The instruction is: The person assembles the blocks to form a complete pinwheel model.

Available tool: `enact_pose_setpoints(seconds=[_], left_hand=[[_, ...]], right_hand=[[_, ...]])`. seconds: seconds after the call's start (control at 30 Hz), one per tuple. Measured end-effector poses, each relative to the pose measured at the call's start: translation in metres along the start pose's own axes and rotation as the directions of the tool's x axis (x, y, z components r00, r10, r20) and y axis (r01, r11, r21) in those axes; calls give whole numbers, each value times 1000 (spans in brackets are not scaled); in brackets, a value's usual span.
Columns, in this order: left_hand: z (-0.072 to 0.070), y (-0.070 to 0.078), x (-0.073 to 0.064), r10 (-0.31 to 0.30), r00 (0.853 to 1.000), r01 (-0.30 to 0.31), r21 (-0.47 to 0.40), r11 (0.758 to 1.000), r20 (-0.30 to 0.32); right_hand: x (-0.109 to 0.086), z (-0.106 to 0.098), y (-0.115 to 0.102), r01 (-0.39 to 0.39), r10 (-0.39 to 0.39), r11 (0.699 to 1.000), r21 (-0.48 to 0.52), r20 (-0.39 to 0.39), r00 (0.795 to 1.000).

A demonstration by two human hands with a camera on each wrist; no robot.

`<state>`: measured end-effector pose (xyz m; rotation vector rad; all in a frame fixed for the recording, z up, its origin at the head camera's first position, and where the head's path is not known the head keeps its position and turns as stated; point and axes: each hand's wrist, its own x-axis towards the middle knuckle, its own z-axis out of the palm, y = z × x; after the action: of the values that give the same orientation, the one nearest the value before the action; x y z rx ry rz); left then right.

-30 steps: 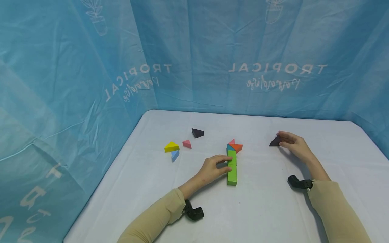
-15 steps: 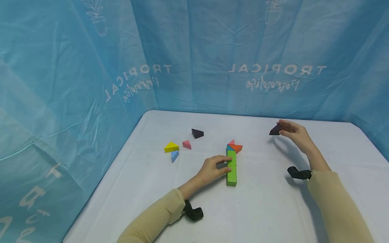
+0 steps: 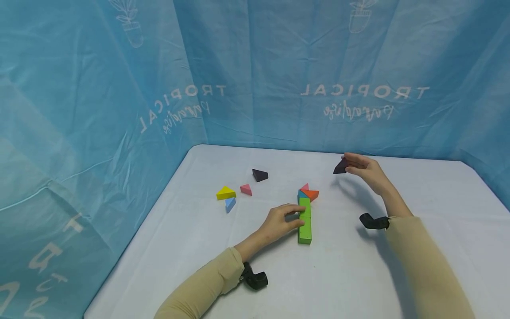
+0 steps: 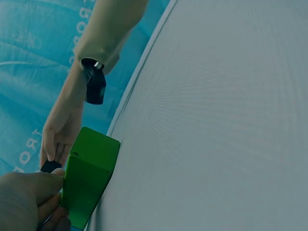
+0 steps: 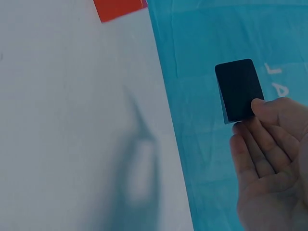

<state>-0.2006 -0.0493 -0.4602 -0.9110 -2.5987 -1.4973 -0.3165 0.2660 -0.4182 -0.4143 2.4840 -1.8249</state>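
Observation:
In the head view, two green blocks (image 3: 304, 235) lie end to end in a column. My left hand (image 3: 276, 224) rests at their left side, thumb and fingertips touching them. The left wrist view shows the thumb and fingers along one side of the green block (image 4: 91, 163). Beyond the column's far end sit a blue block (image 3: 301, 195), an orange triangular block (image 3: 311, 194) and a pink triangular block (image 3: 305, 187), close together. My right hand (image 3: 368, 173) pinches a black wedge-shaped block (image 3: 340, 167) above the table. Its flat rectangular face (image 5: 238, 89) shows in the right wrist view.
Left of the column lie a second black block (image 3: 260, 175), a pink block (image 3: 246, 190), a yellow triangular block (image 3: 226, 193) and a light-blue block (image 3: 230, 204). The white table (image 3: 159, 266) ends at a blue printed curtain (image 3: 271, 66).
My right hand has lifted the black wedge-shaped block off the table, moved it farther back, and then carried it left. My left hand stays at the green blocks.

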Motion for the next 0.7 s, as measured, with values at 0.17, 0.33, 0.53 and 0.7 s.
enact_pose_setpoints(seconds=[0.17, 0.33, 0.53, 0.7], left_hand=[[0, 1, 0, -5, 1000, 6, 3, 1000, -4], [0, 0, 1, 3, 1000, -3, 1, 1000, -3], [0, -3, 1, 26, 1000, -26, -5, 1000, 2], [0, -3, 1, 27, 1000, -27, -4, 1000, 4]], right_hand=[[8, 20, -1, 38, -40, 999, 39, 31, 999], [15, 41, -4, 59, -63, 997, 56, 75, 995], [28, 63, -5, 80, -91, 994, 78, 142, 986], [34, 74, -8, 106, -119, 991, 79, 178, 977]])
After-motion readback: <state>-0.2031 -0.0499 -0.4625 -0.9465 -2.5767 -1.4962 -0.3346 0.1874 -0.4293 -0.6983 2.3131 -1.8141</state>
